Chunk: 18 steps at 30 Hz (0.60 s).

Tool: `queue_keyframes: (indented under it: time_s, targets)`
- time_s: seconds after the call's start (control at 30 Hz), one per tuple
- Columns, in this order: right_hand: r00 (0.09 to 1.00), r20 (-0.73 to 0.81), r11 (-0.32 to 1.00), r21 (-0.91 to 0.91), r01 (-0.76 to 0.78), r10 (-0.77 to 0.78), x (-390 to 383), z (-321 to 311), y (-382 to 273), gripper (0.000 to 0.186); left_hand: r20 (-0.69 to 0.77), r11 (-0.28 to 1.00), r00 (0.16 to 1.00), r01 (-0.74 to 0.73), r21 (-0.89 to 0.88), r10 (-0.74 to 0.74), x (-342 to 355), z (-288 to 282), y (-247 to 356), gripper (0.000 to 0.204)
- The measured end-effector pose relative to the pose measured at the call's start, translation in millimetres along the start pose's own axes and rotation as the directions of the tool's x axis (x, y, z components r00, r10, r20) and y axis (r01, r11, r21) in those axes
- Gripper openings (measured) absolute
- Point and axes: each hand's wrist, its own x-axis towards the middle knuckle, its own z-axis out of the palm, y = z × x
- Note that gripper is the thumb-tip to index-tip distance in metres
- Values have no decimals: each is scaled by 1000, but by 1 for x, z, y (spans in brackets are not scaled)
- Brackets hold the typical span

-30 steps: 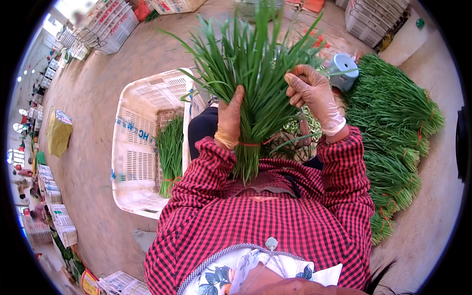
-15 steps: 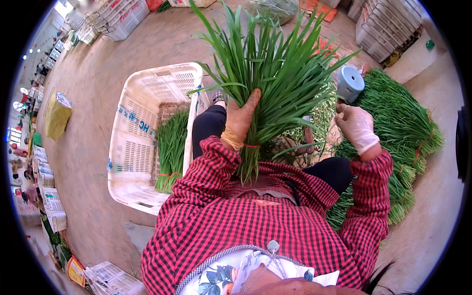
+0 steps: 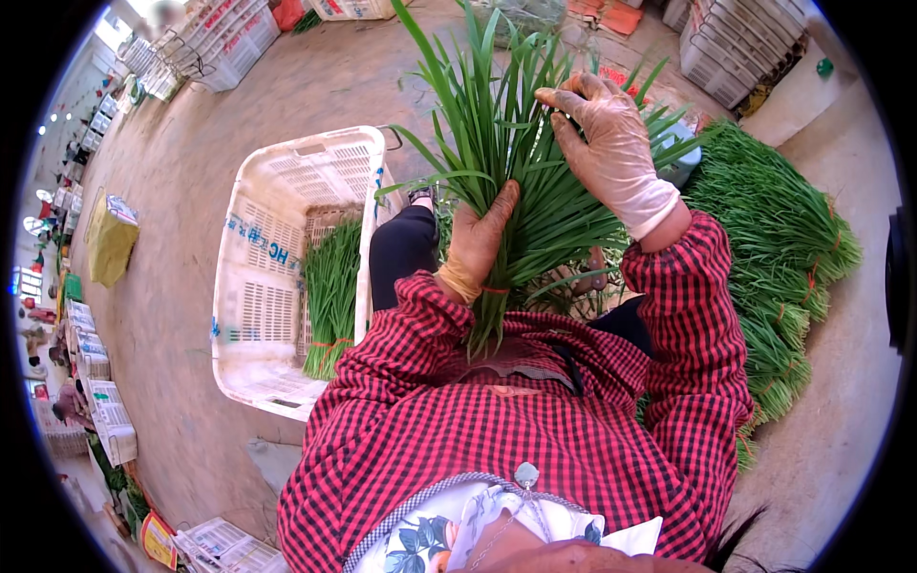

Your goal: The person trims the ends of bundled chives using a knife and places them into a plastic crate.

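My left hand (image 3: 482, 234), in a stained glove, is closed around a bunch of green chives (image 3: 478, 124) in front of my body. The leaves fan out away from me, and the tied stem ends point toward my lap. A red band (image 3: 494, 290) circles the stems just below that hand. My right hand (image 3: 607, 143), in a pale, stained glove, is over the right side of the leaves. Its fingers are bent toward the thumb among the leaf tips; what they pinch, if anything, cannot be made out.
Left of my knee stands a white plastic crate (image 3: 250, 315) with banded chives (image 3: 331, 286) inside. A large pile of banded chives (image 3: 774, 220) lies on the right. A blue stool (image 3: 680, 158) is partly hidden behind the leaves. Stacked crates (image 3: 740, 48) stand at the far right.
My right hand has moved left and away from me, from beside the bunch to over its leaves. The left hand keeps its hold on the chives.
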Motion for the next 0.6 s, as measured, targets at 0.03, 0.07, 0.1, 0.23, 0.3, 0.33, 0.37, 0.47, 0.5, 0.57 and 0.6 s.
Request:
queue_keyframes:
  time_s: [0.03, 0.07, 0.1, 0.23, 0.3, 0.33, 0.37, 0.47, 0.5, 0.57, 0.6]
  targets:
    - [998, 38, 999, 28, -46, 45, 0, 3, 1, 19, 2, 1000, 1000, 12, -1, -12, 0, 0, 1, 25]
    - [996, 59, 993, 91, -80, 74, -1, 6, 4, 19, 6, 1000, 1000, 23, -2, -23, -1, 1, 2, 25]
    - [994, 73, 991, 107, -84, 76, -2, 7, 3, 20, 7, 999, 999, 35, -3, -35, -1, 1, 3, 25]
    - [989, 122, 984, 145, -106, 88, -5, 5, -2, 20, 25, 997, 997, 71, -43, -70, -4, 4, 6, 26]
    - [986, 143, 979, 172, -113, 88, -6, 4, -3, 18, 31, 996, 997, 77, -34, -76, -2, 3, 5, 26]
    - [989, 129, 983, 157, -94, 74, -6, 4, -3, 17, 21, 997, 997, 70, -15, -70, -2, 3, 5, 25]
    - [992, 115, 987, 142, -76, 60, -6, 5, -3, 16, 11, 998, 998, 63, 5, -63, -2, 3, 5, 25]
    - [996, 86, 992, 116, -40, 30, -7, 9, -1, 14, 4, 998, 998, 57, 16, -57, -1, 2, 4, 25]
    - [997, 78, 993, 111, -31, 23, -7, 10, -1, 13, 5, 998, 998, 57, 11, -57, -1, 2, 4, 24]
    - [996, 82, 999, -21, 34, -32, -7, 9, -1, 14, 1, 997, 997, 72, 2, -72, -1, 2, 5, 24]
    - [995, 87, 994, -89, 65, -58, -8, 8, -1, 14, 1, 997, 997, 81, -2, -81, -1, 2, 5, 24]
